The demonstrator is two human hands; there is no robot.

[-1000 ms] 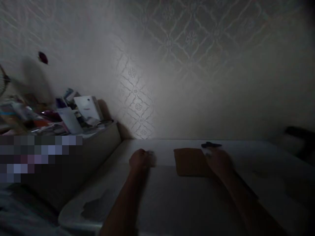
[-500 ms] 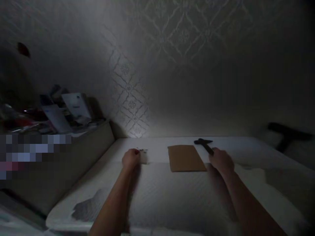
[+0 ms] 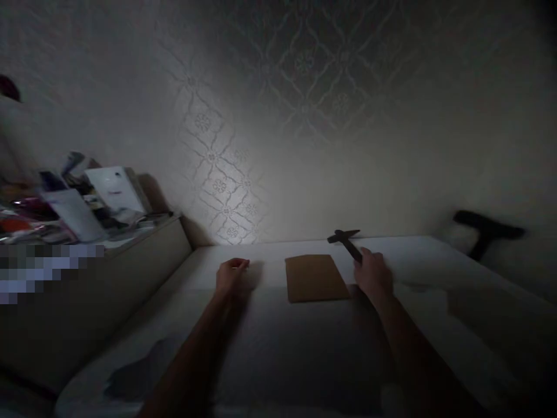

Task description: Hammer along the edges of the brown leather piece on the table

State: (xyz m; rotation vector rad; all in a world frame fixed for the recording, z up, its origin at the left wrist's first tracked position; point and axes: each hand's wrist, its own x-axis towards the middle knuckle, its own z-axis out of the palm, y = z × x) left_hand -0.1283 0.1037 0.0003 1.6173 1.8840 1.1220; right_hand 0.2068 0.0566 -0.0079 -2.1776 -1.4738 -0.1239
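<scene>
My right hand [image 3: 375, 275] is wrapped round the handle of a hammer [image 3: 351, 246], its dark head raised at the upper left of my fist. The hammer is beyond the right edge of a flat brown piece of cardboard [image 3: 317, 280], which lies on the white table [image 3: 278, 325]. To the left of the cardboard, apart from it, my left hand [image 3: 230, 275] is closed in a pinch. A tiny pale bit shows at its fingertips, too small to name.
On the left stands a higher cabinet [image 3: 143, 255] loaded with a white box [image 3: 114, 190] and assorted clutter. A patterned wall [image 3: 287, 145] rises behind the table. The hammer's dark shadow [image 3: 487, 229] falls on the wall at right. Grey patches mark the table top.
My right hand has raised the hammer slightly. My left hand has turned a little, and the small pale patch with dark bits beside it no longer shows. The view has shifted right.
</scene>
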